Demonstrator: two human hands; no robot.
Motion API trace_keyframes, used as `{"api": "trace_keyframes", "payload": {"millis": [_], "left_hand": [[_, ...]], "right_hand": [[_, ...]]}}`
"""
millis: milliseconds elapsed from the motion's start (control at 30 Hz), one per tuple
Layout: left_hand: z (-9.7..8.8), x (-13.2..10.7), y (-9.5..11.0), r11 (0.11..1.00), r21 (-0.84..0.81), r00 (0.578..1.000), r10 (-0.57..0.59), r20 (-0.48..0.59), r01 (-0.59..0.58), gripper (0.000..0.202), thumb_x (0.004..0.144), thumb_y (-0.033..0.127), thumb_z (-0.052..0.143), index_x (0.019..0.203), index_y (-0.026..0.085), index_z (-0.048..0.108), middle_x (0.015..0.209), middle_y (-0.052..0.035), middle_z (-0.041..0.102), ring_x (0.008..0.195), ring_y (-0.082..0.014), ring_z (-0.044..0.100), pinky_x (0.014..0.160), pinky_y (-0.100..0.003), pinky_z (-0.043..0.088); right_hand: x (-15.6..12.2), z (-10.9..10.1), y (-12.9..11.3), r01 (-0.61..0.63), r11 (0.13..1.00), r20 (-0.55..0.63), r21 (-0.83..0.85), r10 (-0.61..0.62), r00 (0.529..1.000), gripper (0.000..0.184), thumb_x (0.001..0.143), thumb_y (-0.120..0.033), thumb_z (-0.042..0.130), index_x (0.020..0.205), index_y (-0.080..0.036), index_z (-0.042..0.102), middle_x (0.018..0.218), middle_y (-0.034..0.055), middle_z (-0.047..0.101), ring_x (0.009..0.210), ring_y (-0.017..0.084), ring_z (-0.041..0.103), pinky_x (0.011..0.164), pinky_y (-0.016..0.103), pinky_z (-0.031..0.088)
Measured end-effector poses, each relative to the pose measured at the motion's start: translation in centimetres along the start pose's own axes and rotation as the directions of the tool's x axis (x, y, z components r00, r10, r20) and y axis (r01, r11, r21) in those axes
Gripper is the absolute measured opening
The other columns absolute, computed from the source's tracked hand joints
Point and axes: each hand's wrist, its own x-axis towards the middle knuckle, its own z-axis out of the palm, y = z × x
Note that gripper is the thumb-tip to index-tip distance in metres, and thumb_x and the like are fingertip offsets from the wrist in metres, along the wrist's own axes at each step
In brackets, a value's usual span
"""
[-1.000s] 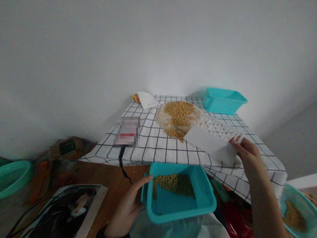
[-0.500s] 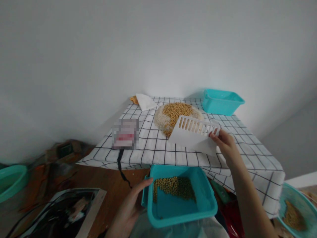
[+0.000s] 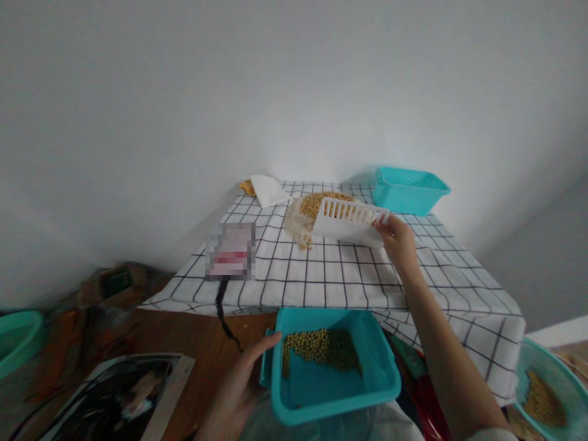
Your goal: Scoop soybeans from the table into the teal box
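My left hand is closed on the left rim of a turquoise tub, its thumb over the edge and its other fingers hidden beneath. Yellowish and darker green beans lie along the tub's far side. Out over the table, my right hand pinches the right end of a white slotted plastic panel. The panel stands on its long edge, slots uppermost, at the near side of a pile of tan beans. Pale grains spread around that pile, which the panel partly hides.
A checked cloth covers the table. A second turquoise tub stands at the back right, a white cloth at the back left. A blurred-out item with a black strap lies left. Basins stand on the floor.
My right hand has moved the panel away from me and slightly left, pushing beans back from the pile's near edge. My left hand still grips the tub.
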Motion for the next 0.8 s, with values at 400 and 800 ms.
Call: {"api": "trace_keyframes", "payload": {"millis": [400,800], "left_hand": [[0.2,0.4,-0.1,0.994,-0.061,0.996,-0.087,0.026,0.088,0.013,0.069,0.024,0.075,0.081,0.018,0.074,0.078,-0.0039,0.083,0.094,-0.0287,0.073,0.08,-0.035,0.058],[-0.1,0.8,-0.5,0.998,-0.044,0.998,-0.042,0.044,0.044,0.012,0.073,0.02,0.072,0.084,0.016,0.076,0.077,-0.0016,0.083,0.088,-0.027,0.075,0.074,-0.032,0.059]], "right_hand": [[-0.7,-1.3,1.0,-0.122,0.852,-0.141,0.509,0.222,0.965,0.021,0.074,-0.039,0.067,0.082,-0.02,0.063,0.076,-0.0009,0.063,0.065,0.014,0.053,0.061,0.026,0.041],[-2.7,-2.6,1.3,-0.082,0.94,-0.159,0.331,0.141,0.977,0.024,0.077,-0.04,0.063,0.088,-0.019,0.065,0.084,0.0043,0.068,0.075,0.021,0.061,0.068,0.032,0.046]]}}
